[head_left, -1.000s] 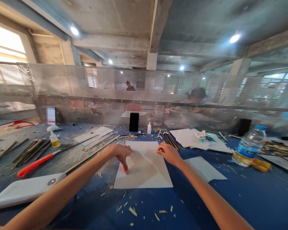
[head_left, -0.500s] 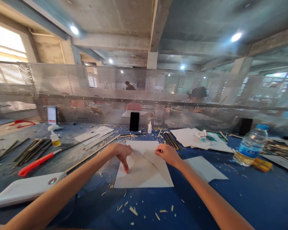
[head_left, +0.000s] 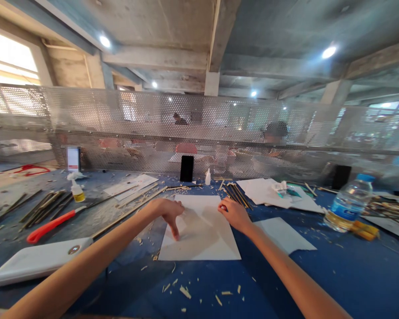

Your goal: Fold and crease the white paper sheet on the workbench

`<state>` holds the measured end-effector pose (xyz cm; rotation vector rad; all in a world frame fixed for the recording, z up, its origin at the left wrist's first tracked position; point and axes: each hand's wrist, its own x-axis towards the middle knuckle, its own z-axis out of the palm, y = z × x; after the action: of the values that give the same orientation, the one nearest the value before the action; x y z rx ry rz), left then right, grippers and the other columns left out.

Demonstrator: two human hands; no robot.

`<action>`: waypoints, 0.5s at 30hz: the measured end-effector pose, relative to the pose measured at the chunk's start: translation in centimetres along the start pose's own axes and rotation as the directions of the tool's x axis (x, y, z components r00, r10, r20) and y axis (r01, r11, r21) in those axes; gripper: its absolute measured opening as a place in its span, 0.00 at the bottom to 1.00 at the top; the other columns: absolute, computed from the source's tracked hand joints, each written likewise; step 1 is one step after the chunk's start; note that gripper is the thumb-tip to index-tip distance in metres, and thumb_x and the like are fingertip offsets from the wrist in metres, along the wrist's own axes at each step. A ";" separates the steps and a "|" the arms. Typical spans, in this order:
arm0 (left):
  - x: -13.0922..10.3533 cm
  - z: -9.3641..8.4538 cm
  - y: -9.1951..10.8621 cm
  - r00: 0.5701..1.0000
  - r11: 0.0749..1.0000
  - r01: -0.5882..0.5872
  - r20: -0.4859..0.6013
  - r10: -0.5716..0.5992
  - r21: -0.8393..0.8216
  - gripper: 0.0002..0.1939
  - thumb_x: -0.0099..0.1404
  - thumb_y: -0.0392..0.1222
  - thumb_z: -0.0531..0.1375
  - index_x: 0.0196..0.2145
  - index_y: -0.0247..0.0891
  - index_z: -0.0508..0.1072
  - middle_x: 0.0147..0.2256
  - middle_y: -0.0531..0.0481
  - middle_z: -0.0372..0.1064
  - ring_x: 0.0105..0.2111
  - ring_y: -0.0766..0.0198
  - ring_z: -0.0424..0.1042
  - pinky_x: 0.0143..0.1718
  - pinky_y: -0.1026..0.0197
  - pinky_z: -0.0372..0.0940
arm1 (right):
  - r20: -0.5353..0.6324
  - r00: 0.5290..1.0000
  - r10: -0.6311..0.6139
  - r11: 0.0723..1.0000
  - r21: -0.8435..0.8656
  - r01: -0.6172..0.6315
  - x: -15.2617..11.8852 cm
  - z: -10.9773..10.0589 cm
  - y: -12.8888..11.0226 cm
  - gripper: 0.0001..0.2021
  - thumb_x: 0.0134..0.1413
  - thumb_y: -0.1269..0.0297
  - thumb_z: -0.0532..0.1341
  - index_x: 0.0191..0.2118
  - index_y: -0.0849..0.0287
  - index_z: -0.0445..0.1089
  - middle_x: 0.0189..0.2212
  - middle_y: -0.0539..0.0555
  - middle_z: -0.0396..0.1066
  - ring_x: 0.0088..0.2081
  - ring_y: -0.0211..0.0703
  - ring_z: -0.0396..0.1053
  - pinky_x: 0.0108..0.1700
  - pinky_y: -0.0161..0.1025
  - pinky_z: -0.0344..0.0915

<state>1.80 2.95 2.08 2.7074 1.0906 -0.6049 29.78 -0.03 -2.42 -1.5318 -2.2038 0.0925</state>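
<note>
A sheet of white paper (head_left: 199,246) lies flat on the blue tabletop in front of me. My left hand (head_left: 171,215) rests on its left side, thumb and fingers spread apart and touching the sheet. Over the paper's upper right edge is my right hand (head_left: 234,213), its fingers curled together in a pinch. Whatever they may hold is too small or hidden to make out. Soft shadows from both arms fall across the sheet. Just beyond the right hand lie several thin bamboo sticks (head_left: 237,195).
To the left are a white power bank (head_left: 40,261), a red-handled knife (head_left: 53,226), a glue bottle (head_left: 77,191) and more sticks (head_left: 48,206). A black phone (head_left: 186,168) stands by the perforated screen (head_left: 146,119). At right are loose paper (head_left: 286,235) and a water bottle (head_left: 349,206).
My right hand has shifted slightly to the right. A faint dark line across the paper near it no longer shows. The left hand stays in place on the sheet.
</note>
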 end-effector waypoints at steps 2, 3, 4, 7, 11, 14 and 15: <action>0.0 -0.1 0.1 0.998 0.999 -0.035 0.056 0.034 0.016 0.53 0.40 0.69 0.68 0.59 0.36 0.68 0.58 0.33 0.64 0.57 0.36 0.61 0.53 0.50 0.61 | 0.037 0.999 -0.040 0.999 0.031 0.039 0.1 -0.1 0.0 0.06 0.59 0.67 0.60 0.34 0.59 0.75 0.34 0.52 0.71 0.34 0.40 0.68 0.37 0.34 0.57; 0.0 -0.2 0.2 0.997 0.999 -0.046 0.065 0.044 0.022 0.53 0.41 0.69 0.68 0.59 0.35 0.67 0.58 0.32 0.64 0.57 0.36 0.61 0.53 0.50 0.61 | 0.059 0.996 -0.065 0.997 0.050 0.062 0.1 -0.2 0.0 0.05 0.58 0.67 0.61 0.34 0.58 0.75 0.33 0.51 0.71 0.33 0.39 0.67 0.36 0.34 0.58; -0.1 -0.2 0.2 0.997 0.998 -0.046 0.069 0.044 0.029 0.52 0.42 0.69 0.68 0.59 0.34 0.67 0.58 0.32 0.64 0.57 0.36 0.61 0.53 0.50 0.61 | 0.079 0.993 -0.089 0.994 0.069 0.083 0.2 -0.2 0.0 0.05 0.57 0.67 0.62 0.34 0.58 0.75 0.32 0.50 0.71 0.32 0.38 0.67 0.36 0.33 0.58; -0.2 -0.4 0.4 0.997 0.999 -0.018 0.070 0.015 0.046 0.51 0.43 0.68 0.68 0.59 0.35 0.67 0.58 0.33 0.64 0.57 0.37 0.61 0.54 0.50 0.60 | 0.103 0.987 -0.126 0.988 0.105 0.115 0.4 -0.2 0.0 0.04 0.56 0.68 0.62 0.33 0.58 0.76 0.31 0.50 0.72 0.32 0.38 0.67 0.36 0.33 0.58; -0.2 -0.5 0.4 0.996 0.999 -0.030 0.088 0.027 0.033 0.49 0.43 0.67 0.68 0.59 0.41 0.67 0.59 0.37 0.64 0.58 0.37 0.60 0.54 0.49 0.60 | 0.092 0.989 -0.116 0.989 0.105 0.107 0.4 0.2 0.2 0.05 0.57 0.67 0.62 0.34 0.58 0.76 0.33 0.52 0.72 0.32 0.39 0.67 0.36 0.34 0.58; -0.1 -0.4 0.4 0.997 0.999 -0.038 0.070 0.036 0.026 0.49 0.42 0.67 0.68 0.58 0.40 0.68 0.58 0.37 0.65 0.57 0.38 0.61 0.53 0.49 0.61 | 0.081 0.992 -0.096 0.992 0.090 0.088 0.3 0.4 0.2 0.05 0.58 0.67 0.61 0.34 0.58 0.75 0.34 0.52 0.72 0.34 0.39 0.68 0.37 0.34 0.58; -0.1 -0.4 0.3 0.998 0.999 -0.037 0.047 0.036 0.016 0.50 0.41 0.67 0.69 0.58 0.40 0.69 0.57 0.37 0.66 0.57 0.38 0.62 0.53 0.49 0.61 | 0.074 0.994 -0.083 0.994 0.081 0.077 0.2 0.5 0.1 0.05 0.58 0.67 0.61 0.34 0.58 0.75 0.34 0.52 0.72 0.34 0.39 0.68 0.37 0.33 0.57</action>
<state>2.10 2.75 2.44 2.7067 1.0278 -0.6705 29.63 0.29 -2.81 -1.4178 -2.2914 0.2136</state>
